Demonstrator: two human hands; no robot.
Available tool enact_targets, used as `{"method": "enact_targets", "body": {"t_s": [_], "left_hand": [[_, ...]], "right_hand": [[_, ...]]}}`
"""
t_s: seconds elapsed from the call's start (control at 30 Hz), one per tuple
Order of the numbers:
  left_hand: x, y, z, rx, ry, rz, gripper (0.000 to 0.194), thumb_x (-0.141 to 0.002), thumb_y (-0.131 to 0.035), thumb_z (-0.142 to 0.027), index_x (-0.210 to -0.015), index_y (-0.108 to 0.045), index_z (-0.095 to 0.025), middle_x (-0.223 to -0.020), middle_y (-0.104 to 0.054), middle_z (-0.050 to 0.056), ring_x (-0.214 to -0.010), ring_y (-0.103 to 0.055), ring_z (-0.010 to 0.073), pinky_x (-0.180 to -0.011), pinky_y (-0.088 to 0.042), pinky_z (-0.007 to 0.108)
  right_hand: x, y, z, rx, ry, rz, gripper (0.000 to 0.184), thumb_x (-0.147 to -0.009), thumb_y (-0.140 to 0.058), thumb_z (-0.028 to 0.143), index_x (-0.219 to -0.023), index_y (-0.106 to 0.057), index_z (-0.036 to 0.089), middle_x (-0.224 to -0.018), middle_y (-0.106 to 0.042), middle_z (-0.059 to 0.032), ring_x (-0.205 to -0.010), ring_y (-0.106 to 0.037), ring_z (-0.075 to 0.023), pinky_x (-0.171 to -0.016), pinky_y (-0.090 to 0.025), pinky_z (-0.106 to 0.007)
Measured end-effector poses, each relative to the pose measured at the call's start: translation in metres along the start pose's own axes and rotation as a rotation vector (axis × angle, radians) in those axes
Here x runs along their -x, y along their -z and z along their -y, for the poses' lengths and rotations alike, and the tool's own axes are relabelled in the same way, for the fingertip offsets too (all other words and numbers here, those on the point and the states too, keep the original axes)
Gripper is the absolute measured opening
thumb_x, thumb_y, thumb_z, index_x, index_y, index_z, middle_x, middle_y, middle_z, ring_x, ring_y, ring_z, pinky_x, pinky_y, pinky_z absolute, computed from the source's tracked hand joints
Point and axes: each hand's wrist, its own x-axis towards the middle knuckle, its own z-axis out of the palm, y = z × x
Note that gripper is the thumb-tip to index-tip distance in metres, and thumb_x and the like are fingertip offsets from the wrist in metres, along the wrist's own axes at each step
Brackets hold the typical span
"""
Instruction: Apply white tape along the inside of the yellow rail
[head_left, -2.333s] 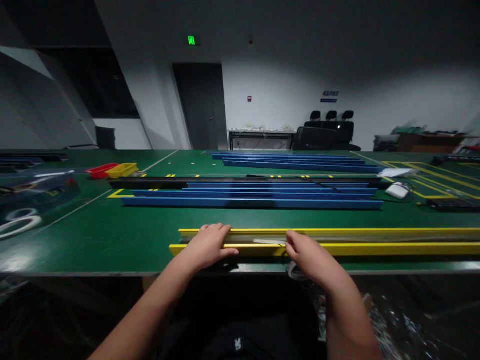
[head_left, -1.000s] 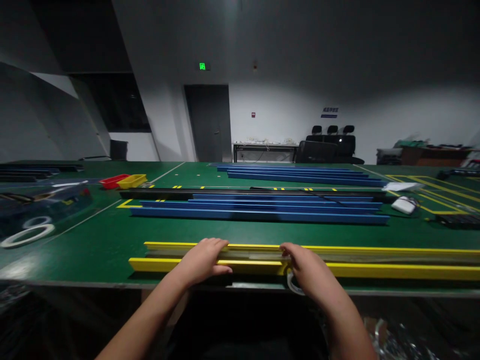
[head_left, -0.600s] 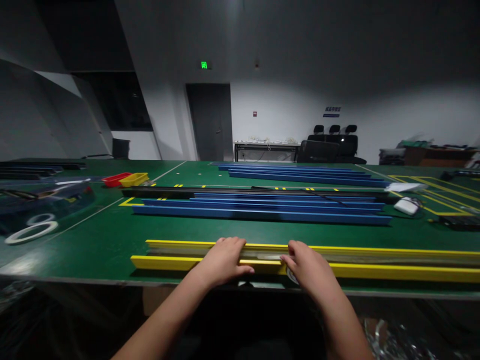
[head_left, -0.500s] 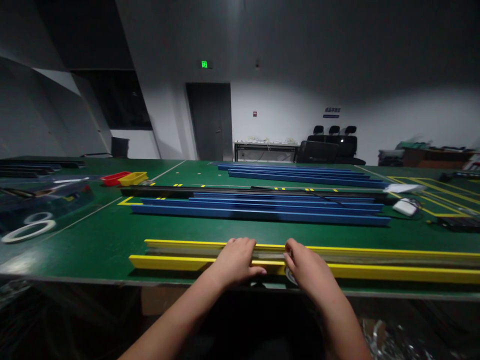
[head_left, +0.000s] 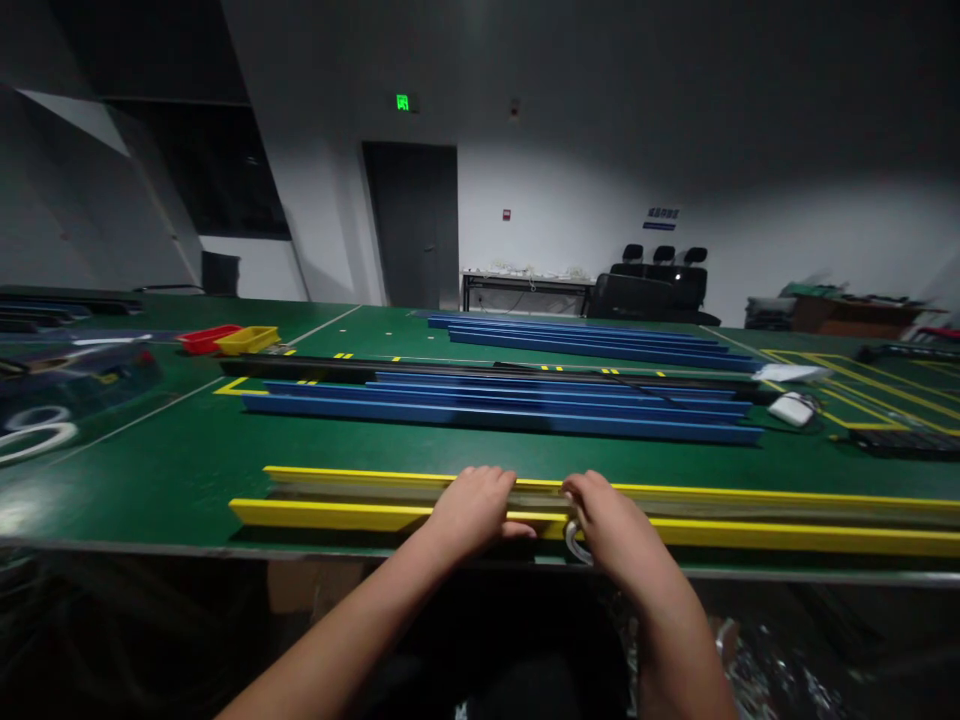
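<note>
A long yellow U-shaped channel [head_left: 322, 514] lies along the near edge of the green table, its trough facing up. My left hand [head_left: 476, 508] is closed over it, fingers reaching into the trough and thumb along the near wall. Just right of it, my right hand [head_left: 604, 515] is curled with thumb and forefinger pinched together over the channel. A white ring, apparently a roll of tape [head_left: 573, 540], hangs from my right hand against the near wall, partly hidden by the palm. Whatever lies between the right fingertips is too small to make out.
Blue channels [head_left: 495, 416] and a black strip lie across the green table [head_left: 187, 450] beyond the yellow one. More blue channels [head_left: 600, 345] are farther back. Red [head_left: 210, 340] and yellow [head_left: 247, 341] trays, white rings [head_left: 37, 440] and a white box [head_left: 792, 408] sit around them.
My view has shifted slightly, so the table's things sit farther left. Both hands have moved a little right along the yellow channel, and more of the white ring shows beside my right hand.
</note>
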Motion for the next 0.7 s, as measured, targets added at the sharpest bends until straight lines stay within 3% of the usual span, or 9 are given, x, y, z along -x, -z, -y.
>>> {"method": "enact_targets", "body": {"t_s": [0.1,0.2,0.33,0.53,0.7], "left_hand": [[0.005,0.001,0.007,0.007,-0.011,0.001,0.070,-0.072,-0.059,-0.076,-0.114,-0.058,-0.020,-0.100,-0.068,0.011,-0.097,-0.063,0.0311,-0.083,-0.046,0.040],[0.011,0.002,0.018,0.007,-0.014,0.013,0.070,-0.073,-0.059,-0.076,-0.116,-0.058,-0.020,-0.102,-0.068,0.012,-0.097,-0.063,0.0309,-0.084,-0.046,0.039],[0.022,0.004,0.033,-0.005,-0.024,0.025,0.069,-0.074,-0.062,-0.073,-0.119,-0.057,-0.020,-0.105,-0.068,0.012,-0.099,-0.063,0.0308,-0.086,-0.046,0.039],[0.045,0.013,0.058,0.015,-0.030,0.015,0.068,-0.077,-0.060,-0.071,-0.122,-0.057,-0.020,-0.111,-0.068,0.012,-0.102,-0.062,0.0303,-0.089,-0.046,0.040],[0.062,0.018,0.083,0.015,0.020,0.022,0.068,-0.075,-0.067,-0.066,-0.126,-0.056,-0.021,-0.123,-0.066,0.012,-0.111,-0.060,0.0317,-0.094,-0.045,0.041]], "right_hand": [[0.000,0.004,-0.001,0.022,-0.039,0.000,0.019,-0.093,-0.052,0.039,-0.090,-0.063,0.023,-0.094,-0.063,-0.0039,-0.083,-0.059,-0.0161,-0.070,-0.034,-0.026],[0.000,0.008,0.000,0.054,-0.055,0.022,0.016,-0.091,-0.056,0.036,-0.085,-0.062,0.022,-0.090,-0.065,-0.0034,-0.084,-0.059,-0.0170,-0.068,-0.033,-0.027],[0.001,0.009,0.003,0.030,-0.028,0.052,0.015,-0.091,-0.049,0.022,-0.093,-0.064,0.023,-0.095,-0.068,-0.0042,-0.087,-0.061,-0.0165,-0.072,-0.035,-0.026],[0.003,0.005,0.006,-0.067,0.052,0.054,0.041,-0.085,-0.046,0.006,-0.117,-0.064,0.025,-0.114,-0.069,-0.0055,-0.105,-0.060,-0.0179,-0.086,-0.038,-0.025],[0.003,0.004,0.008,-0.050,0.076,0.044,0.019,-0.094,-0.048,0.023,-0.103,-0.065,0.023,-0.099,-0.066,-0.0061,-0.089,-0.061,-0.0157,-0.075,-0.038,-0.024]]}}
